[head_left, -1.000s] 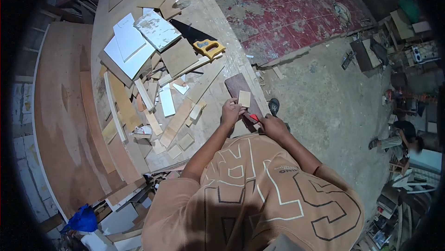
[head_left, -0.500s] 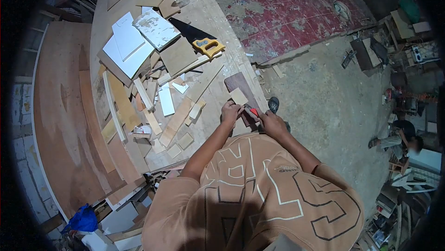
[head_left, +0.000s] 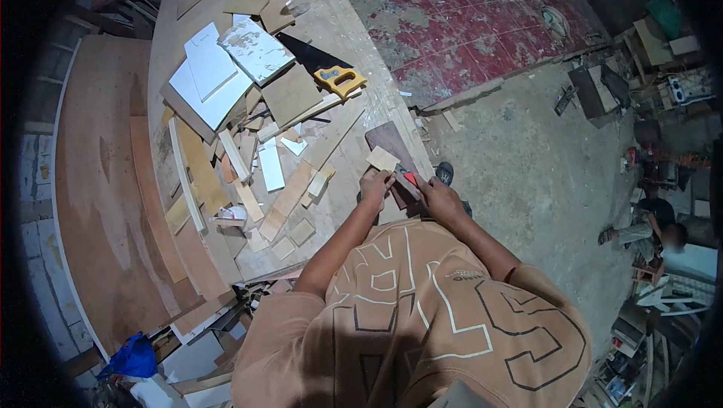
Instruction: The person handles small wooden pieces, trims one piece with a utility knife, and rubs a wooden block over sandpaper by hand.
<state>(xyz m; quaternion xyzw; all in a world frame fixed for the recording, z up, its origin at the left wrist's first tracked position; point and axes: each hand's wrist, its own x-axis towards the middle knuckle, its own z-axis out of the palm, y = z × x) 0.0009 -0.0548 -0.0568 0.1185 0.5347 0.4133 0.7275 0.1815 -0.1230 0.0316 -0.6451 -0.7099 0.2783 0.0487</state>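
My left hand (head_left: 374,185) grips a small square piece of pale wood (head_left: 382,158) by its near edge, above a dark brown board (head_left: 390,141) on the workbench. Closed around a small red and grey tool (head_left: 409,177) is my right hand (head_left: 440,199); it looks like a utility knife, though its tip is hard to make out. The tool's front end is close to the near right edge of the wood piece, and I cannot tell whether they touch. My two hands are a short distance apart, just in front of my shirt.
On the workbench (head_left: 343,1) lie a handsaw with a yellow handle (head_left: 340,80), white panels (head_left: 207,77), a paint-flaked board (head_left: 256,48) and several wood offcuts (head_left: 286,201). A small white tub (head_left: 232,214) stands at left. Another person (head_left: 654,223) sits low at the far right.
The pale wood piece has tilted and shifted slightly left in my left hand. My right hand and the red tool have moved a little left; the view has shifted slightly.
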